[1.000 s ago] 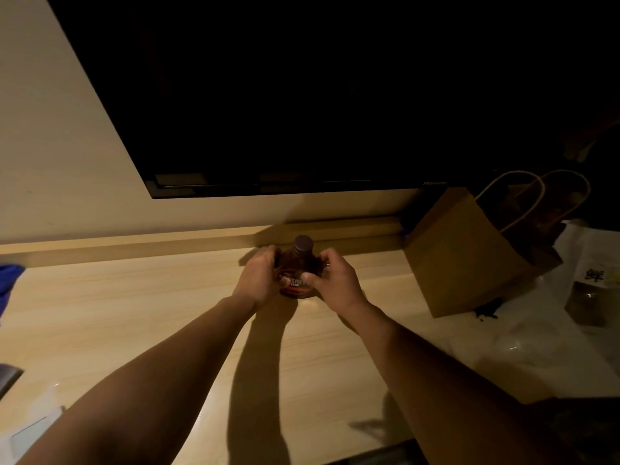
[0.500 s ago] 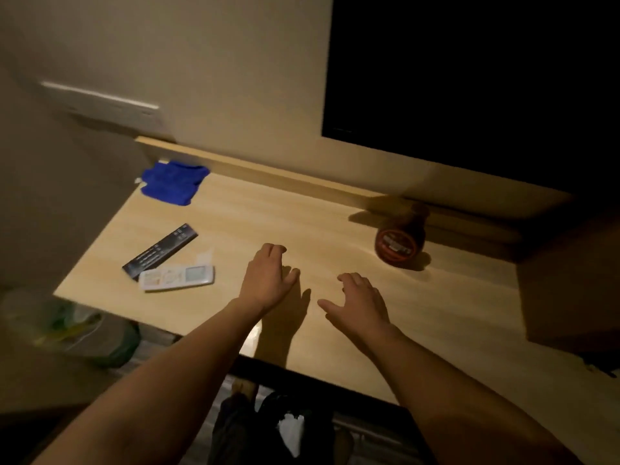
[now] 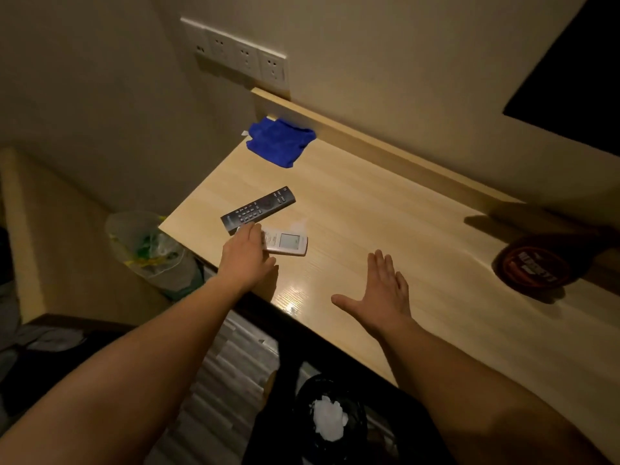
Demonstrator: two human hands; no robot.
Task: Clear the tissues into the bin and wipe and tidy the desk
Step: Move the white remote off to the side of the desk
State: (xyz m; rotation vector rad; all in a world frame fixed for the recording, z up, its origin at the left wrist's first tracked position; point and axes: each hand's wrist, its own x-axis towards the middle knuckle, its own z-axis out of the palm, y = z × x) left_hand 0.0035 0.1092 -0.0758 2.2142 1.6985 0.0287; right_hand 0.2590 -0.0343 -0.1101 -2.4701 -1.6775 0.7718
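Pale wood makes up the counter (image 3: 385,229), which runs from the middle of the frame down to the lower right. My left hand (image 3: 246,255) reaches to the middle left, and its fingers (image 3: 252,231) lie over one end of the white remote (image 3: 285,242); I cannot tell if they grip it. The black remote (image 3: 258,209) lies just behind, touching the white one. My right hand (image 3: 382,293) is flat and spread wide above the counter, holding nothing. A blue cloth (image 3: 280,140) sits bunched at the far corner, in the upper middle. A brown bottle (image 3: 536,265) stands at the right edge. Down at the bottom middle, white tissues (image 3: 328,419) lie inside the black bin (image 3: 335,427) under the counter. A clear bag (image 3: 147,250) of rubbish sits on the floor at the left.
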